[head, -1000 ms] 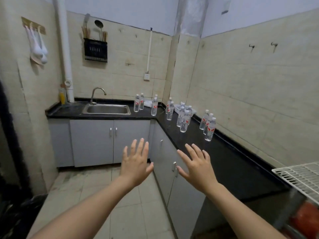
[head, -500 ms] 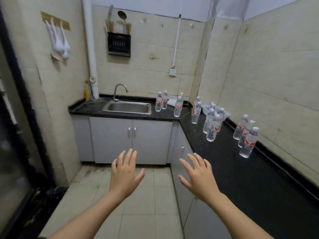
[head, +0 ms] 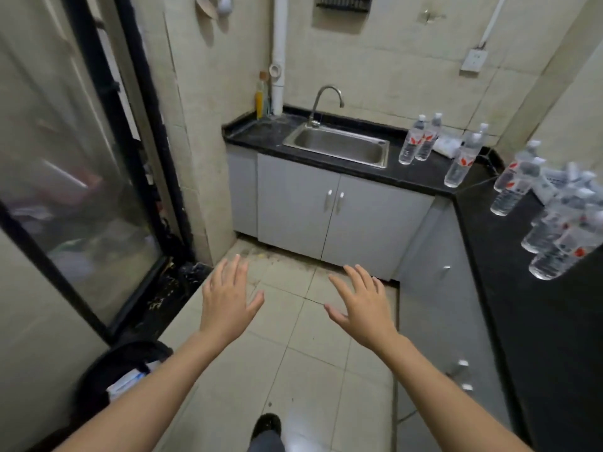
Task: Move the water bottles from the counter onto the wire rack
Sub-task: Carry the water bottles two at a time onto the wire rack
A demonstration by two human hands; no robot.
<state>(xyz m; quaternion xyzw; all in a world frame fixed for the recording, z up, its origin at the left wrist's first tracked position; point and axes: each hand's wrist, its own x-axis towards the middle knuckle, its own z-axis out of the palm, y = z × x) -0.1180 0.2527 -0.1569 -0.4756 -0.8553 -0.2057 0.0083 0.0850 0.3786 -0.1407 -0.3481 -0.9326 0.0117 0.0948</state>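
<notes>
Several clear water bottles with red labels stand on the black L-shaped counter. Two bottles stand right of the sink, one bottle sits near the corner, and a blurred cluster of bottles fills the right edge. My left hand and my right hand hover over the floor with fingers spread, holding nothing, well short of any bottle. The wire rack is out of view.
A steel sink with a tap is set in the back counter above grey cabinet doors. A glass door with a black frame stands at the left, a black bin below it. My shoe shows on the tiled floor.
The view has swung left and downward, so the wire rack has left the frame and the bottles have slid to the right edge. Both hands stay open and empty.
</notes>
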